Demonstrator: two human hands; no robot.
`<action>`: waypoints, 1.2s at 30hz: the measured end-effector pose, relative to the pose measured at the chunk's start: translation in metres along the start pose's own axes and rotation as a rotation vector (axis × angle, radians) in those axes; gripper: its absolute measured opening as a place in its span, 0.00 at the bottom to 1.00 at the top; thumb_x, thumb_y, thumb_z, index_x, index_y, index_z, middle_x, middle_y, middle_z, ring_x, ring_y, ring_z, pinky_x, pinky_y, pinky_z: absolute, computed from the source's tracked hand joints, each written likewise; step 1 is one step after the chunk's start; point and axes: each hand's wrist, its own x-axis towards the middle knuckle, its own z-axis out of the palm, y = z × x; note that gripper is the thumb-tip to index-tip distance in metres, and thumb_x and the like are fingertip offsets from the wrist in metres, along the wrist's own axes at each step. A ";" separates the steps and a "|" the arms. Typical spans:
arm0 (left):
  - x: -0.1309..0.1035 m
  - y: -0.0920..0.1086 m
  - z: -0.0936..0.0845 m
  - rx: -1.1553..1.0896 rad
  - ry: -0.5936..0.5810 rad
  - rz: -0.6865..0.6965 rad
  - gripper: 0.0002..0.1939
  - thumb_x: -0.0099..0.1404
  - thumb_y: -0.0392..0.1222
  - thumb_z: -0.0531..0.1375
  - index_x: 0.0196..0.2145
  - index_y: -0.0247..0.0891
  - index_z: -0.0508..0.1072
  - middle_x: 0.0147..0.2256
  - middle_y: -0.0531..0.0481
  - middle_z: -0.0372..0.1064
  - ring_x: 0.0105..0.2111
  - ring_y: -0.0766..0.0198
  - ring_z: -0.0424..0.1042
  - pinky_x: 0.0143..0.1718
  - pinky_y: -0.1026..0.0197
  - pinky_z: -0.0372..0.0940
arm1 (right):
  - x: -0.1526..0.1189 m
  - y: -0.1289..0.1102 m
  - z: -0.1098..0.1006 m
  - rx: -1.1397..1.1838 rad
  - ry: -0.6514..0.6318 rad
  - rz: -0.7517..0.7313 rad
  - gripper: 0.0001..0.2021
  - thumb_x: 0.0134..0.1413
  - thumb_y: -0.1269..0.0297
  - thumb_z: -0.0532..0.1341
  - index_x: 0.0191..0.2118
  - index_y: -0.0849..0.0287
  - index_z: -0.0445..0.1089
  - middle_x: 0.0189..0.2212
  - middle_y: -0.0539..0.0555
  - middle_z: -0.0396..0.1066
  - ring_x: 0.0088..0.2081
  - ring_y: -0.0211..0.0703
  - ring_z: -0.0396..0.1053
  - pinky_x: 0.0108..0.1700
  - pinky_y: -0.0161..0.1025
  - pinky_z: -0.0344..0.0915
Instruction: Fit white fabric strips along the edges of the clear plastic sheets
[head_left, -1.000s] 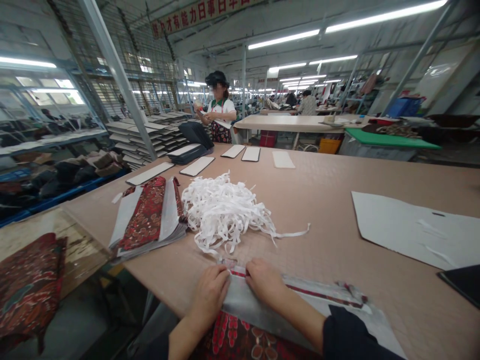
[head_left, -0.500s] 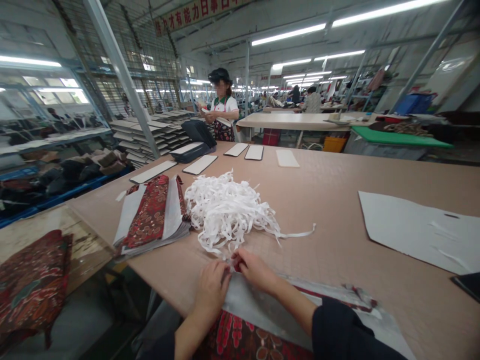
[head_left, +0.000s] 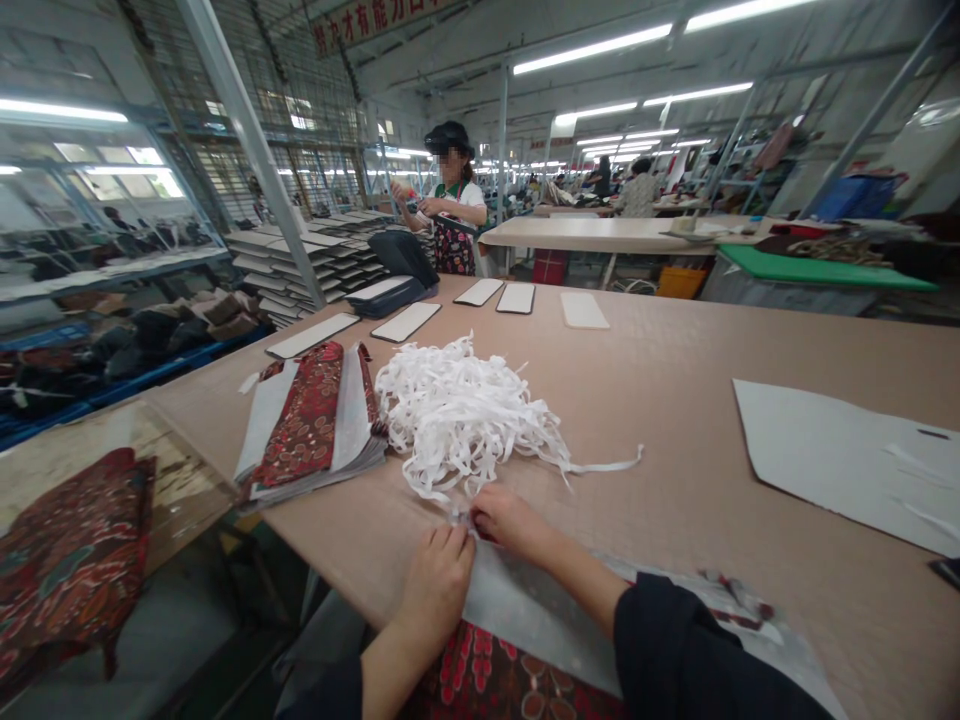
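Both hands meet at the far left corner of a red patterned fabric with a grey-white backing, lying at the near table edge. My left hand has its fingers curled together on the corner of the fabric. My right hand is closed in a pinch at the same corner, its fingertips partly hidden. Just beyond them lies a tangled pile of white strips, one strip trailing right. Left of the pile is a stack of folded red patterned fabric with grey backing.
A large pale board lies on the right of the brown table. Small white panels and a dark case are along the far edge. Another person stands behind it. Patterned fabric lies on the lower left table.
The view has shifted slightly, so the table items appear a little further right. Both hands remain at the fabric corner. The other person has raised a hand.
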 end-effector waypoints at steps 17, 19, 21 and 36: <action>0.005 0.001 0.001 0.063 -0.048 0.022 0.16 0.60 0.28 0.49 0.45 0.32 0.66 0.39 0.43 0.67 0.38 0.56 0.64 0.40 0.53 0.59 | 0.005 -0.007 -0.013 -0.072 -0.095 0.067 0.05 0.48 0.72 0.56 0.26 0.61 0.68 0.28 0.52 0.65 0.33 0.38 0.62 0.36 0.32 0.58; 0.005 0.000 0.000 0.065 -0.039 0.020 0.15 0.60 0.28 0.49 0.44 0.32 0.67 0.40 0.43 0.67 0.38 0.56 0.64 0.40 0.53 0.59 | 0.004 -0.008 -0.015 -0.080 -0.099 0.067 0.06 0.48 0.72 0.55 0.27 0.61 0.69 0.28 0.51 0.65 0.33 0.38 0.61 0.36 0.31 0.57; 0.005 0.000 0.000 0.056 -0.022 0.020 0.15 0.60 0.28 0.49 0.44 0.33 0.67 0.39 0.42 0.67 0.38 0.56 0.64 0.39 0.53 0.59 | 0.004 -0.010 -0.016 -0.099 -0.099 0.078 0.06 0.49 0.73 0.54 0.27 0.61 0.68 0.28 0.52 0.65 0.33 0.38 0.61 0.36 0.32 0.57; 0.009 0.001 0.002 0.076 -0.034 0.015 0.15 0.60 0.29 0.49 0.44 0.34 0.67 0.37 0.45 0.65 0.36 0.57 0.63 0.36 0.55 0.59 | 0.009 -0.007 -0.005 -0.137 -0.136 0.156 0.04 0.47 0.73 0.55 0.31 0.61 0.65 0.30 0.53 0.67 0.34 0.41 0.63 0.36 0.34 0.58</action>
